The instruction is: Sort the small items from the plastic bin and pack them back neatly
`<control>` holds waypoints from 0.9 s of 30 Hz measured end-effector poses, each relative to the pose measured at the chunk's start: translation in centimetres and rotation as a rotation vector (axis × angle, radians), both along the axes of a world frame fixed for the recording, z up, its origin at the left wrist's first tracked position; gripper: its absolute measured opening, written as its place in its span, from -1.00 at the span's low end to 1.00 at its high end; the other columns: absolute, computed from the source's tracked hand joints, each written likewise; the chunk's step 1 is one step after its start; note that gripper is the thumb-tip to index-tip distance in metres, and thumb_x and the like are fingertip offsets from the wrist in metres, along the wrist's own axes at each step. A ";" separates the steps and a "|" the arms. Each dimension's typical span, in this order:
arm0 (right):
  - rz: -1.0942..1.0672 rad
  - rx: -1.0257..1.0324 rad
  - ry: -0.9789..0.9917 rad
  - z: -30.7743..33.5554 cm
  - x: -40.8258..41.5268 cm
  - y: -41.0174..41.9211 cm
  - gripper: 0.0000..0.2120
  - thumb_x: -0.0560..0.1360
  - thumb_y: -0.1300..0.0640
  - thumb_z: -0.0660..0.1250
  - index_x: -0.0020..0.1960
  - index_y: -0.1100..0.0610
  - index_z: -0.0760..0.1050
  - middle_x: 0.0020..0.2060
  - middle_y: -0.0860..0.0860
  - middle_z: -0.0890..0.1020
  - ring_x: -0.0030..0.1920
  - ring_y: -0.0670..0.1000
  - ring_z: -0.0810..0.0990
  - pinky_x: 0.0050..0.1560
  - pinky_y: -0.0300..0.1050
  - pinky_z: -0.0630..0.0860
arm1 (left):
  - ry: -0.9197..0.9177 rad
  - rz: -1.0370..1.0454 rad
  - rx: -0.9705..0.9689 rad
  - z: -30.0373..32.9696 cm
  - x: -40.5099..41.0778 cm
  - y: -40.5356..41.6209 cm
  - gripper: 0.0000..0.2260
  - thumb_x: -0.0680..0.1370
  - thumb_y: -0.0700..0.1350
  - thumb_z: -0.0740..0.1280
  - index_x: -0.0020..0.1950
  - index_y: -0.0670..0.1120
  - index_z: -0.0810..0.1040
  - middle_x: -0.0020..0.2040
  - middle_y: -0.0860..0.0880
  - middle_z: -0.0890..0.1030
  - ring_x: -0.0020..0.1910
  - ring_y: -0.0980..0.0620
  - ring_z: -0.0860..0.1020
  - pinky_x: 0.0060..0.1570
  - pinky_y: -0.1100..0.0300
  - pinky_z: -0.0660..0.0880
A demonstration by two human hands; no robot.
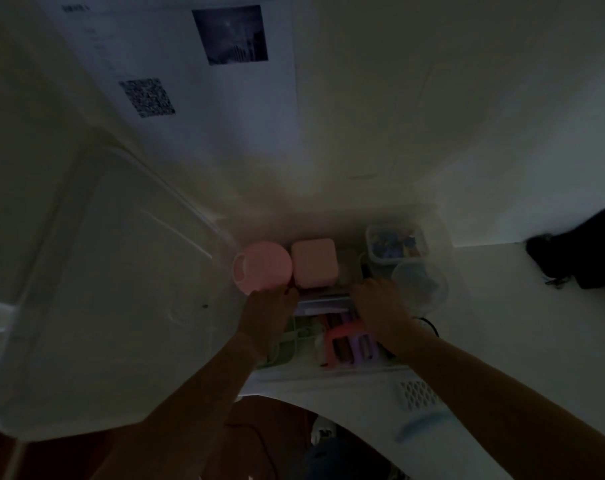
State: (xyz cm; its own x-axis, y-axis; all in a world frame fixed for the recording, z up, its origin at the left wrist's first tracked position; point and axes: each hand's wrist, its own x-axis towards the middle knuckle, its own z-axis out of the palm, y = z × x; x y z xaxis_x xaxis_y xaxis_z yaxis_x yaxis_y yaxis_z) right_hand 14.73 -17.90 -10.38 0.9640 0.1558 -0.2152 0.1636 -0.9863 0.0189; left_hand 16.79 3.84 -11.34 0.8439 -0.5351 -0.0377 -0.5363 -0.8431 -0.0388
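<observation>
The bin (439,230) sits on the white table (502,306) straight in front of me, and both my hands are down inside it. My left hand (270,306) and right hand (377,299) each curl over one end of a flat pale box (323,303) lying across the middle; the light is too dim for me to tell whether my fingers have actually closed on it or just rest there. Behind the box a round pink case (264,266) and a square pink case (314,263) stand side by side, touching. At the back right is a clear tub (396,244) of coloured bits, with a round clear tub (420,284) just beside my right hand. Nearer me lie a green rack (290,337) and an orange piece (342,332). The bin's lid (103,289) leans off to the left. I judge the box needs seating level, so I should press both ends evenly, keep it square to the pink cases, and avoid nudging the round tub.
</observation>
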 end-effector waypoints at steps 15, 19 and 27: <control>-0.039 0.137 0.002 1.2 -1.9 -0.8 -0.77 0.57 0.13 0.22 0.18 0.16 0.50 0.09 0.11 0.58 0.14 0.17 0.56 0.02 -0.01 0.48 | -0.097 0.021 -0.167 0.6 -1.4 0.4 -0.89 0.42 -0.02 0.45 -0.13 -0.02 0.63 -0.30 0.00 0.61 -0.46 -0.05 0.58 -0.58 0.16 0.41; -0.125 0.380 -0.128 2.7 -4.3 -2.0 -0.76 0.52 0.00 0.28 0.09 0.10 0.56 -0.07 0.08 0.63 -0.04 0.17 0.61 -0.16 -0.03 0.51 | -0.127 0.039 -0.261 2.2 -3.4 -0.9 -0.75 0.52 0.07 0.27 0.01 -0.04 0.64 -0.14 -0.03 0.63 -0.20 -0.09 0.60 -0.32 0.09 0.50; -0.443 0.517 -0.419 5.6 -14.8 -11.7 -0.77 0.46 0.03 0.45 0.10 -0.02 0.61 -0.03 -0.08 0.68 -0.08 0.00 0.65 -0.11 -0.03 0.62 | -0.073 -0.100 -0.373 6.3 -9.7 -10.1 -0.61 0.59 0.11 0.16 0.34 0.00 0.50 0.25 -0.07 0.57 0.21 -0.13 0.51 0.20 -0.02 0.45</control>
State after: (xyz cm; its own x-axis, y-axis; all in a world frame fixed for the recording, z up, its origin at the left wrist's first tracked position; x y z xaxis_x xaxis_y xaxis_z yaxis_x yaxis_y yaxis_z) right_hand -0.08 -29.56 -4.83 0.9444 -0.2794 0.1732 -0.1650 -0.8585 -0.4856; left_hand 7.11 -6.23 -5.08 0.7803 -0.5804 0.2330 -0.6236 -0.7503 0.2193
